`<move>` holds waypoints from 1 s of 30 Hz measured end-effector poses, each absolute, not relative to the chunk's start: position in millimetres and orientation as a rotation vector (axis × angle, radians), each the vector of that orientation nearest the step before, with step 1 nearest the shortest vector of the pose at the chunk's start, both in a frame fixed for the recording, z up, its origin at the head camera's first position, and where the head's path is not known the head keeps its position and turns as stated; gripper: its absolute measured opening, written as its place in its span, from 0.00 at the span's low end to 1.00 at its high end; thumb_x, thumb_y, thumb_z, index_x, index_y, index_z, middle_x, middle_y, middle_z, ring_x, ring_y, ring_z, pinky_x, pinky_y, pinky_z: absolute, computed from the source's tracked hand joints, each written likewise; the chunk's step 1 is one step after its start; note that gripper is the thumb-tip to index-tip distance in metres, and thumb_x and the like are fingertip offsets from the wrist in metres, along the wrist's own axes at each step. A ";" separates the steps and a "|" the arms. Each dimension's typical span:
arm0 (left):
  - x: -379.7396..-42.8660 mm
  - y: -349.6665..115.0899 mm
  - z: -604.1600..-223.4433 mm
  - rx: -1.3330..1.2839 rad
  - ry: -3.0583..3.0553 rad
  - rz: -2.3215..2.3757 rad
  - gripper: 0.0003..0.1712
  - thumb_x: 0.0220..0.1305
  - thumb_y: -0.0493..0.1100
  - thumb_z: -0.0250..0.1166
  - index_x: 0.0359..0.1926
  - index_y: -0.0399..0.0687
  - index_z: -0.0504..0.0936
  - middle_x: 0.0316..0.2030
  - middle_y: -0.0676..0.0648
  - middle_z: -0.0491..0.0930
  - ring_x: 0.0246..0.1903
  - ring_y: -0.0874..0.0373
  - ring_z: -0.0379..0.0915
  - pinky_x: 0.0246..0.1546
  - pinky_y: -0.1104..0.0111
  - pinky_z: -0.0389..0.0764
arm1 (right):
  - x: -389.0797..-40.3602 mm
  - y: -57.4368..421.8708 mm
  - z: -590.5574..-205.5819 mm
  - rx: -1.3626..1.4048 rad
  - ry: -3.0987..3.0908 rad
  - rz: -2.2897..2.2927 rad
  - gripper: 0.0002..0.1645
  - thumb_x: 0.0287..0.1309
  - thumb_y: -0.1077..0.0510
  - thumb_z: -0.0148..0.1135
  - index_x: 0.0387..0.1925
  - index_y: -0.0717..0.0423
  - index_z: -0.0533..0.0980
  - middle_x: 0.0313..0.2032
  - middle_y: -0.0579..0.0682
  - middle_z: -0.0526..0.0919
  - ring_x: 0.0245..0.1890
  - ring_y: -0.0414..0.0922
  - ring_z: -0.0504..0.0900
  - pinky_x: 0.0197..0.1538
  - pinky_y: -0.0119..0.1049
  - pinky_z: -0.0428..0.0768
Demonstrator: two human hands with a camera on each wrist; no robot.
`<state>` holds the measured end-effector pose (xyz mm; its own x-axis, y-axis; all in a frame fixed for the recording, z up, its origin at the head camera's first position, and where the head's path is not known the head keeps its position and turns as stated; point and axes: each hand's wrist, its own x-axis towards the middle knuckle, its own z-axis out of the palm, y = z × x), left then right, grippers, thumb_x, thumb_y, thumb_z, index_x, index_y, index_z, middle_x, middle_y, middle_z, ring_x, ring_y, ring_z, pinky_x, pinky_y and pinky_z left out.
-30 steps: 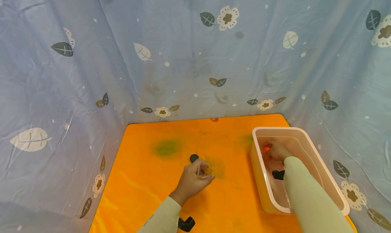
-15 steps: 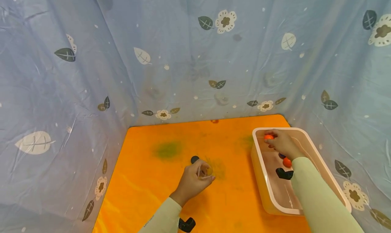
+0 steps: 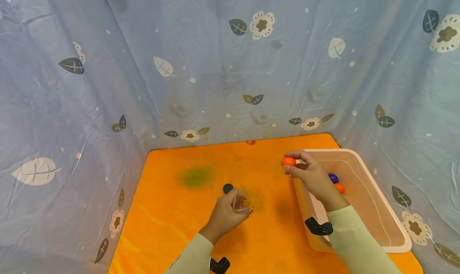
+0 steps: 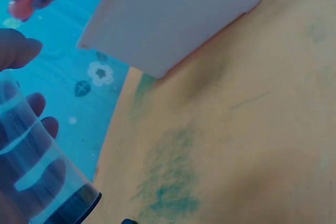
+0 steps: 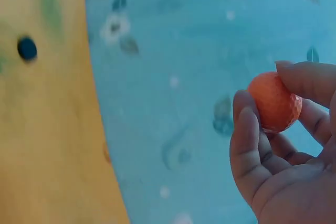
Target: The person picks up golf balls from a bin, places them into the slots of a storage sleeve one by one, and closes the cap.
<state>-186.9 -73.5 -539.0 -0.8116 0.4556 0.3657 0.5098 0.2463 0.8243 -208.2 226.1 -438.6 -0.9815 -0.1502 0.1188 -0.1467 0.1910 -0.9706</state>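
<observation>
Head view showed two orange balls point(image 3: 288, 162), one blue ball point(image 3: 334, 178), one clear container point(image 3: 242, 202), one bin point(image 3: 370, 198);
right grip point(image 3: 316, 179) pinched one orange ball, bright, round and dimpled, near the bin's left rim; the other orange ball point(image 3: 339, 188) lay inside by the blue one; left grip point(image 3: 226, 217) curled round the container.

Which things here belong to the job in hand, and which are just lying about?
Likely in the job:
orange golf ball, in the right hand
clear cup, in the left hand
pink bin, with a purple ball and another orange ball inside

Seemingly just lying about:
black disc, on the orange tabletop
</observation>
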 end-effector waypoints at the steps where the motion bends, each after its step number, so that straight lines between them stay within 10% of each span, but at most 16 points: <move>1: -186.8 -73.5 -538.7 -0.943 -2.448 -1.640 0.16 0.59 0.52 0.69 0.46 0.62 0.73 0.30 0.58 0.76 0.29 0.64 0.74 0.29 0.70 0.80 | -204.0 219.0 -439.2 -0.329 2.376 -1.996 0.25 0.61 0.51 0.64 0.57 0.52 0.70 0.50 0.58 0.75 0.44 0.57 0.79 0.46 0.42 0.78; 30: -185.1 -71.6 -541.8 -0.951 -2.458 -1.510 0.16 0.55 0.48 0.72 0.41 0.64 0.74 0.22 0.60 0.70 0.19 0.65 0.65 0.21 0.73 0.72 | -151.6 121.2 -454.3 -0.681 2.134 -1.935 0.19 0.61 0.64 0.62 0.54 0.63 0.73 0.45 0.60 0.74 0.29 0.52 0.74 0.34 0.37 0.78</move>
